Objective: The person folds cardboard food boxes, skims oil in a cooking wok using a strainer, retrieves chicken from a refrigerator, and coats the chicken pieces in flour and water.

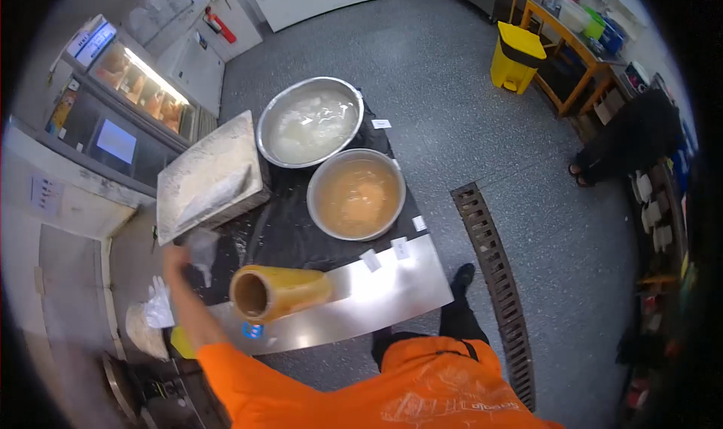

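Note:
My left hand (177,257) reaches out at the left edge of the table, just below the floury tray. It is blurred, but looks closed at the near end of a thin clear plastic piece (202,250), which hangs limp beside it. Whether that piece is a bag or a glove I cannot tell. To the right of my forearm, a large yellow roll of wrap (290,292) lies on its side, its hollow core facing left. My right hand is out of view.
A flour-dusted tray (207,177), a metal bowl of cloudy liquid (312,122) and a bowl of brownish liquid (356,195) share the table. White plastic gloves (158,305) hang at left. A yellow bin (517,56) and a person in dark clothes (633,135) are at right.

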The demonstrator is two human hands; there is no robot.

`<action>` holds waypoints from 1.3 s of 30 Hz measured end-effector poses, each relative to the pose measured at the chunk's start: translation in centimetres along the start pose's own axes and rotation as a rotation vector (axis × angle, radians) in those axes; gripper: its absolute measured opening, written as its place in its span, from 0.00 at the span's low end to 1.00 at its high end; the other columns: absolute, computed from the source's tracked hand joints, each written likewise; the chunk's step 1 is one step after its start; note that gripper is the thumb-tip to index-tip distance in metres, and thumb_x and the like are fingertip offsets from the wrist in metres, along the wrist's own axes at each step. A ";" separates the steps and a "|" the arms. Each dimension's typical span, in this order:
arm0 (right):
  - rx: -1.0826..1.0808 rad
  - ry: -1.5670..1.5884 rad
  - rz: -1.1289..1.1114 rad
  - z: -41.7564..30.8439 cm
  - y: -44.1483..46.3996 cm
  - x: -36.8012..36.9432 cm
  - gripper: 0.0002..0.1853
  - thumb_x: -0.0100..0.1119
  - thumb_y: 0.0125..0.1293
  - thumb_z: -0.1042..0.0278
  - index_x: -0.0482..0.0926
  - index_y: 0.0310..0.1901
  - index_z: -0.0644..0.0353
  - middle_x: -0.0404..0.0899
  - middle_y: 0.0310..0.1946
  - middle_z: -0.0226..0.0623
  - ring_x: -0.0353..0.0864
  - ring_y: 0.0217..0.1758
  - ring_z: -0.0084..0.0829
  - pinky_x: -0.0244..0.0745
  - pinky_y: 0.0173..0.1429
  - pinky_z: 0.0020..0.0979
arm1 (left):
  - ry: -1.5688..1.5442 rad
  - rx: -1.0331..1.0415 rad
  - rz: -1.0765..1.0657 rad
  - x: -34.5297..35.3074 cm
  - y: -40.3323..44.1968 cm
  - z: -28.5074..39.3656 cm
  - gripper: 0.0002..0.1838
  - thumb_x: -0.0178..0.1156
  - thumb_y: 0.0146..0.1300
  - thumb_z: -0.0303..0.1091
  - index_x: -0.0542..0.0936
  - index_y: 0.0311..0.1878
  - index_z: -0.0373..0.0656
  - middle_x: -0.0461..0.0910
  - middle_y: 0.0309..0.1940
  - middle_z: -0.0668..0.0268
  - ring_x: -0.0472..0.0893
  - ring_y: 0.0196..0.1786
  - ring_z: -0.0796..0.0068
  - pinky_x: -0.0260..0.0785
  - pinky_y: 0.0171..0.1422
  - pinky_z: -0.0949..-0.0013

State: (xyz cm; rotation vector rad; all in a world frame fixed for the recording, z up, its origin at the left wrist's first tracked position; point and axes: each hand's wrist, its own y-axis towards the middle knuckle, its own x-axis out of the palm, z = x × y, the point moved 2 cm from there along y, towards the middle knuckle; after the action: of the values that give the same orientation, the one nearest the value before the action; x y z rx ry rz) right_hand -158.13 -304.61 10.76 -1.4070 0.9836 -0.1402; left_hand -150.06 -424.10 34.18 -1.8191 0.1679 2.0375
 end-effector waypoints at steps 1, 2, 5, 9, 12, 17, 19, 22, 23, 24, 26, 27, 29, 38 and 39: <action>-0.039 -0.066 -0.008 -1.4 2.1 -2.2 0.15 0.49 0.62 0.61 0.76 0.33 0.68 0.74 0.21 0.41 0.73 0.20 0.35 0.70 0.28 0.37 | -0.087 0.007 0.134 -1.6 3.4 -5.6 0.14 0.60 0.52 0.38 0.81 0.24 0.35 0.76 0.15 0.61 0.73 0.17 0.70 0.67 0.25 0.62; -0.105 -0.164 -0.017 -2.2 5.0 -4.8 0.16 0.48 0.62 0.61 0.76 0.33 0.68 0.74 0.21 0.41 0.73 0.21 0.35 0.70 0.29 0.37 | -0.216 -0.002 0.193 -7.0 -1.0 -2.4 0.13 0.60 0.51 0.38 0.81 0.22 0.35 0.76 0.14 0.62 0.74 0.17 0.72 0.66 0.23 0.62; -0.549 -0.736 0.011 -9.4 15.3 -13.2 0.17 0.47 0.63 0.60 0.76 0.33 0.67 0.74 0.22 0.41 0.74 0.23 0.36 0.71 0.32 0.37 | -0.086 -0.131 0.394 -16.4 -2.5 2.4 0.15 0.60 0.41 0.37 0.82 0.24 0.33 0.79 0.19 0.51 0.81 0.25 0.58 0.71 0.32 0.58; -0.243 0.032 0.118 -30.6 29.2 -23.1 0.13 0.48 0.64 0.66 0.75 0.37 0.70 0.77 0.27 0.45 0.76 0.25 0.34 0.71 0.32 0.38 | 0.448 0.076 0.624 -20.3 -0.9 15.7 0.16 0.58 0.48 0.40 0.80 0.31 0.35 0.78 0.35 0.44 0.78 0.41 0.46 0.69 0.46 0.51; -0.675 0.146 0.134 -54.0 36.3 -27.6 0.11 0.50 0.63 0.67 0.74 0.30 0.67 0.73 0.18 0.39 0.73 0.20 0.30 0.69 0.24 0.33 | 0.431 0.031 0.624 -18.0 1.0 27.7 0.18 0.60 0.49 0.37 0.77 0.40 0.33 0.76 0.45 0.43 0.76 0.47 0.44 0.69 0.52 0.51; -1.144 0.077 -0.017 -87.0 20.0 -26.2 0.10 0.52 0.65 0.66 0.78 0.34 0.65 0.75 0.23 0.30 0.73 0.27 0.21 0.69 0.31 0.28 | 0.197 0.443 0.908 -9.2 -0.1 47.9 0.20 0.52 0.50 0.20 0.72 0.50 0.28 0.74 0.48 0.43 0.76 0.49 0.48 0.69 0.54 0.55; -1.256 0.061 -0.163 -94.3 9.6 -24.0 0.12 0.53 0.65 0.66 0.80 0.42 0.65 0.80 0.30 0.31 0.76 0.32 0.21 0.72 0.37 0.26 | -0.047 0.331 0.746 -5.3 -2.2 58.1 0.35 0.49 0.52 0.19 0.58 0.67 0.31 0.71 0.54 0.42 0.76 0.50 0.50 0.71 0.53 0.59; -1.372 0.062 -0.492 -101.9 0.9 -20.8 0.14 0.52 0.66 0.68 0.79 0.49 0.64 0.82 0.42 0.33 0.78 0.43 0.23 0.72 0.48 0.26 | -0.221 0.611 0.712 2.0 -3.6 71.6 0.39 0.49 0.51 0.15 0.53 0.70 0.33 0.74 0.51 0.44 0.78 0.36 0.50 0.71 0.39 0.53; -1.415 0.114 -0.603 -104.0 -1.1 -20.0 0.14 0.51 0.67 0.69 0.79 0.50 0.65 0.81 0.46 0.35 0.78 0.46 0.24 0.73 0.52 0.27 | -0.282 0.672 0.608 4.0 -4.2 75.4 0.38 0.49 0.50 0.15 0.55 0.69 0.32 0.68 0.58 0.44 0.78 0.40 0.50 0.71 0.42 0.55; -1.316 0.245 -0.722 -106.2 -2.1 -19.0 0.14 0.50 0.67 0.71 0.78 0.51 0.67 0.79 0.49 0.37 0.77 0.50 0.26 0.72 0.56 0.28 | -0.346 0.723 0.499 6.0 -4.9 79.2 0.37 0.50 0.50 0.15 0.57 0.68 0.32 0.62 0.65 0.45 0.77 0.44 0.50 0.71 0.45 0.57; -1.095 0.450 -0.876 -110.2 -1.0 -17.5 0.15 0.49 0.68 0.73 0.75 0.53 0.70 0.75 0.54 0.41 0.76 0.55 0.31 0.70 0.62 0.30 | -0.436 0.800 0.442 10.1 -6.0 85.0 0.35 0.50 0.49 0.15 0.60 0.66 0.30 0.63 0.65 0.47 0.77 0.44 0.52 0.71 0.45 0.58; -0.987 0.509 -0.923 -112.4 1.5 -16.8 0.16 0.49 0.68 0.73 0.73 0.54 0.71 0.73 0.57 0.42 0.75 0.57 0.34 0.69 0.63 0.30 | -0.524 0.836 0.387 11.5 -6.5 87.4 0.34 0.51 0.49 0.15 0.61 0.65 0.30 0.62 0.66 0.49 0.77 0.45 0.52 0.71 0.45 0.58; -0.880 0.606 -0.982 -115.9 4.2 -16.7 0.18 0.49 0.69 0.67 0.72 0.56 0.69 0.71 0.59 0.43 0.73 0.59 0.37 0.68 0.64 0.33 | -0.617 0.899 0.296 12.8 -5.7 91.5 0.33 0.51 0.48 0.16 0.63 0.63 0.29 0.62 0.66 0.51 0.76 0.46 0.53 0.71 0.45 0.58; -0.555 1.056 -1.592 -131.0 12.2 -16.0 0.35 0.43 0.66 0.35 0.56 0.69 0.44 0.57 0.69 0.37 0.58 0.70 0.43 0.64 0.63 0.56 | -0.580 1.025 0.035 15.5 6.3 99.1 0.30 0.50 0.48 0.18 0.68 0.60 0.32 0.69 0.61 0.53 0.75 0.49 0.51 0.71 0.49 0.58; -0.617 1.098 -1.597 -133.5 12.6 -15.8 0.35 0.42 0.65 0.33 0.55 0.70 0.40 0.54 0.71 0.34 0.55 0.71 0.42 0.63 0.63 0.56 | -0.584 1.074 0.042 15.9 8.4 99.9 0.31 0.51 0.47 0.18 0.68 0.60 0.32 0.69 0.61 0.53 0.75 0.48 0.51 0.71 0.49 0.58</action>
State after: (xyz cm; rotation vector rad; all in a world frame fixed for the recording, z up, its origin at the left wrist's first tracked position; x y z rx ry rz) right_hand -259.21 -392.74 26.74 -2.4628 0.4216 -2.0883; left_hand -246.78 -393.38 31.70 -0.5587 0.9078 1.8160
